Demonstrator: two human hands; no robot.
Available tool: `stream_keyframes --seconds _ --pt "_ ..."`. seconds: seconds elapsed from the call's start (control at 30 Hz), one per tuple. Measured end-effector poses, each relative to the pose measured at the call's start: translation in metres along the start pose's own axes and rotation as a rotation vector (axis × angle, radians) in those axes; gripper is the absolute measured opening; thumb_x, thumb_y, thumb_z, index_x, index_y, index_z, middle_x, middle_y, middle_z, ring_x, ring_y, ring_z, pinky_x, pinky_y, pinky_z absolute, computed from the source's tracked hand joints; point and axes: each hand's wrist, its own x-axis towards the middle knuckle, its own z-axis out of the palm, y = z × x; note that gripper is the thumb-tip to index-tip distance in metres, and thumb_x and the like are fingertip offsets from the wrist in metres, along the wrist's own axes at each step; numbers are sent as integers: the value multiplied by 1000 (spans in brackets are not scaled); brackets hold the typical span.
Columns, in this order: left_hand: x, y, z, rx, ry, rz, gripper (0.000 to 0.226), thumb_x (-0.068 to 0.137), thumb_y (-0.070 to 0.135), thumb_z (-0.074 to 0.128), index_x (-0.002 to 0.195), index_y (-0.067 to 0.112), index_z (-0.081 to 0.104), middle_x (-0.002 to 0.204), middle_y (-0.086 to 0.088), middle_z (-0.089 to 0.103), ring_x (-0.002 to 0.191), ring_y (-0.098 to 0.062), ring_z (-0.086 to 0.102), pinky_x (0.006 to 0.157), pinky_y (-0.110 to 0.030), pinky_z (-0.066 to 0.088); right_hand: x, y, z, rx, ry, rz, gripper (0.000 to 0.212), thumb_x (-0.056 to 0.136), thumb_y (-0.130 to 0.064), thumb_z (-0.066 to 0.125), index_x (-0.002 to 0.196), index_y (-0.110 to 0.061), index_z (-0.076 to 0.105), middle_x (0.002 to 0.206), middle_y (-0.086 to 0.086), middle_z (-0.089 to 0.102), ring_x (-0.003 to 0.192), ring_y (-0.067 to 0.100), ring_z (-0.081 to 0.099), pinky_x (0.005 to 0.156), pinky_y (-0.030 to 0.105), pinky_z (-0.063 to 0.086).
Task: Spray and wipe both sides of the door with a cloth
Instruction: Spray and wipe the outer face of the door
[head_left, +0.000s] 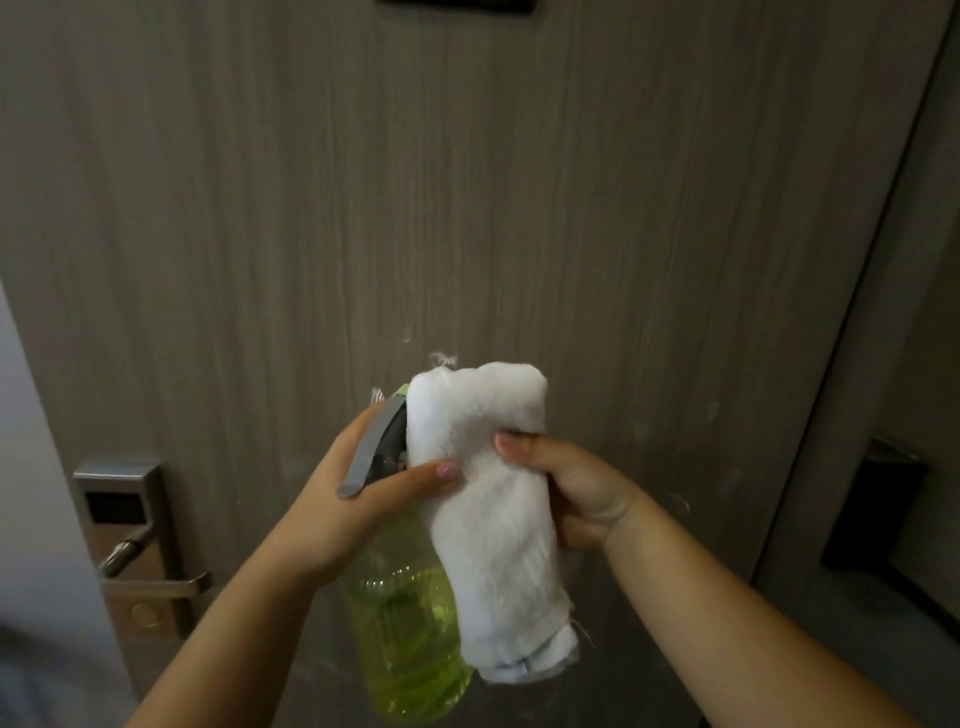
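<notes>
Gripping spray bottle (410, 623) of yellow-green liquid: left hand (353, 499); right hand (576, 493) clutching cloth (488, 499).

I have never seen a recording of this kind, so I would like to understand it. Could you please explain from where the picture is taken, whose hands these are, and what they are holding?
There is no machine here. A person wears a camera on the head, so the single picture looks forward and down at that person's own two bare hands.

The left hand holds a spray bottle of yellow-green liquid near its top, by the grey trigger. The right hand grips a folded white cloth, held right beside the bottle.

Behind the hands stands a grey-brown door. At its lower left is a metal lock plate with a lever handle. The cloth is not on the door at this moment.
</notes>
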Motion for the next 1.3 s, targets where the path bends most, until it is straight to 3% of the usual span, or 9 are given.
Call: stream_keyframes --seconds 0.2,0.33,0.47,0.57,0.83,0.97,1.1,1.23,1.3 --pt "2 -7 -9 520 195 -97 50 71 68 58 98 26 58 85 -3 62 72 -18 60 61 -25 50 1 -5 -5 -86 561 -157 43 81 -25 69 121 -15 61 109 10 70 100 27 66 92 45 52" --pt "4 -6 -18 393 159 -196 26 88 38 59 105 18 59 102 -17 60 82 -20 58 71 -29 48 -2 -23 -17 -202 861 -269 56 86 -40 65 137 -26 45 120 2 62 105 22 61 91 42 49" --pt "6 -15 -20 250 251 -233 17 90 14 61 107 19 63 102 -11 67 93 -26 65 81 -41 54 -1 -43 -18 -218 942 -363 58 89 -42 61 140 -26 37 126 -1 56 111 21 57 92 41 47" --pt "6 -23 -19 222 291 -184 18 88 -2 57 101 7 66 79 4 70 75 -6 65 65 -22 52 3 -52 -16 -280 945 -447 56 90 -40 61 138 -27 36 128 -2 54 113 19 55 97 42 47" --pt "9 -37 -17 258 310 -138 15 71 14 56 77 9 70 76 0 72 69 -8 66 61 -23 48 16 -54 -13 -383 896 -558 50 91 -38 61 134 -27 38 120 -10 52 111 11 54 81 22 46" --pt "11 -35 -20 270 279 -131 19 71 19 58 83 12 70 73 7 70 65 -2 63 57 -19 46 28 -66 -6 -652 968 -819 56 88 -29 68 135 -14 41 120 -13 53 109 -2 54 90 9 43" --pt "11 -31 -25 267 301 -105 34 65 38 60 92 20 70 91 -8 73 83 -26 68 69 -42 55 58 -87 -3 -1290 1123 -1052 67 83 -23 69 141 -2 41 129 16 56 120 33 53 101 43 37" --pt "16 -30 -34 276 415 -97 19 67 28 61 83 23 68 78 -14 65 61 -12 58 54 -22 46 108 -80 3 -1782 1232 -1079 70 81 -35 57 144 -25 28 121 13 58 114 33 54 96 57 39" --pt "18 -32 -40 293 442 -95 23 66 30 62 85 19 69 81 -19 65 64 -17 59 56 -29 48 128 -55 0 -1889 1277 -1150 60 87 -35 55 140 -31 28 123 11 61 111 31 58 93 52 42"
